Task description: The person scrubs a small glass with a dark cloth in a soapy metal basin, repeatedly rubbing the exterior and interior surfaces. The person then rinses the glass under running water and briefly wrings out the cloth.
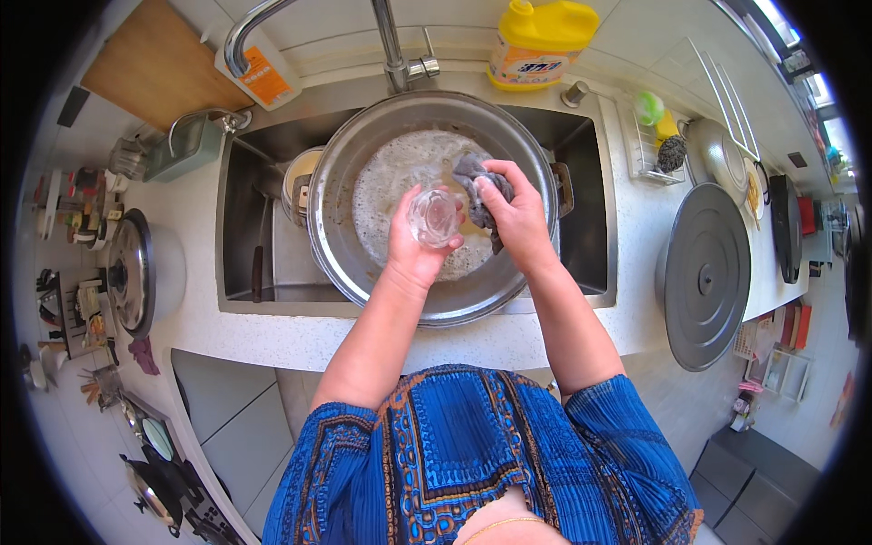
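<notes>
Above a big metal pot (331, 213) of sudsy water, my left hand (411, 245) holds a small clear glass cup (434, 218), its fingers wrapped round it. A wet, dark grey cloth (476, 186) is bunched in my right hand (518, 211), close beside the cup's right side. Some fingers of my left hand are hidden behind the glass. White foam and cloudy water (391, 168) cover the pot's bottom. The pot rests in the steel sink (595, 236), taking up its middle.
Over the pot's far rim stands a chrome faucet (397, 68). A yellow jug (543, 45) is behind the sink. To the right lean a large dark lid (707, 277) and a wire rack (649, 150) with scrubbers. A lidded pot (136, 272) sits on the left counter.
</notes>
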Motion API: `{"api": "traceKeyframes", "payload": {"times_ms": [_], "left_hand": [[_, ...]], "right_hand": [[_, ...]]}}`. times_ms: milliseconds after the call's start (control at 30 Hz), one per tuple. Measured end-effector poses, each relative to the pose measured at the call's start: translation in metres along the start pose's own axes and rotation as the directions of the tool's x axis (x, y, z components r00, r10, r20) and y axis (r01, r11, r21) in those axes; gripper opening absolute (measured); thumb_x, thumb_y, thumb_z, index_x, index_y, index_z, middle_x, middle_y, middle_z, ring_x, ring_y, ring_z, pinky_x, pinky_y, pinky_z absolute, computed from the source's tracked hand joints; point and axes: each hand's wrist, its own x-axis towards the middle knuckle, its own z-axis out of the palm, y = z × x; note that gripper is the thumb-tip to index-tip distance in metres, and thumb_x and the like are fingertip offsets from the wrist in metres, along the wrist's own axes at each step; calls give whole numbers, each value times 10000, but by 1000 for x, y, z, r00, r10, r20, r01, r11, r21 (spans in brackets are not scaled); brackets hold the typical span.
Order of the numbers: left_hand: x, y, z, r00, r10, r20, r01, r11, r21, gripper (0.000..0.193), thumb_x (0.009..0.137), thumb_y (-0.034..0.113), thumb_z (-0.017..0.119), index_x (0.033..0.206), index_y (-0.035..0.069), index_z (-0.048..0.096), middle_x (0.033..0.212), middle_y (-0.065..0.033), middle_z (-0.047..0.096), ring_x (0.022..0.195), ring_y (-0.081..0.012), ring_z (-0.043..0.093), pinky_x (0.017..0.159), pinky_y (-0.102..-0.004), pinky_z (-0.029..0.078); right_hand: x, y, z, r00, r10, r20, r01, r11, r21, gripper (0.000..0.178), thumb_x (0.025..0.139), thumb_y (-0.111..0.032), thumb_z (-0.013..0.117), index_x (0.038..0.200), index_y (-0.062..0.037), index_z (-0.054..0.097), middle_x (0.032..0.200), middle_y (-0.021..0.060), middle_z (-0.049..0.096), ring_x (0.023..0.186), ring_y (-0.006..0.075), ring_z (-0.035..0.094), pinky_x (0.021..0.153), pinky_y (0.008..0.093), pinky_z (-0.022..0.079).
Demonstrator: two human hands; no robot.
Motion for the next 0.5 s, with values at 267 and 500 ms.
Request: {"api": "traceKeyframes", "payload": {"times_ms": [267, 500], "left_hand": [[1, -2, -4, 999, -37, -32, 36, 999, -36, 313, 903, 416, 437, 930, 163, 619, 852, 6, 655, 774, -179, 602, 507, -344, 441], [2, -2, -6, 999, -45, -23, 44, 997, -69, 310, 900, 417, 441, 954, 172, 624, 871, 1, 660, 811, -179, 614, 546, -342, 458]], "right_hand": [[-7, -8, 4, 996, -68, 59, 69, 997, -26, 253, 832, -102, 622, 1067, -47, 549, 995, 89, 597, 939, 172, 567, 857, 297, 442], [-8, -11, 8, 996, -65, 65, 67, 997, -39, 252, 838, -112, 637, 1060, -46, 536, 943, 76, 610, 868, 143, 571, 801, 278, 462]]}}
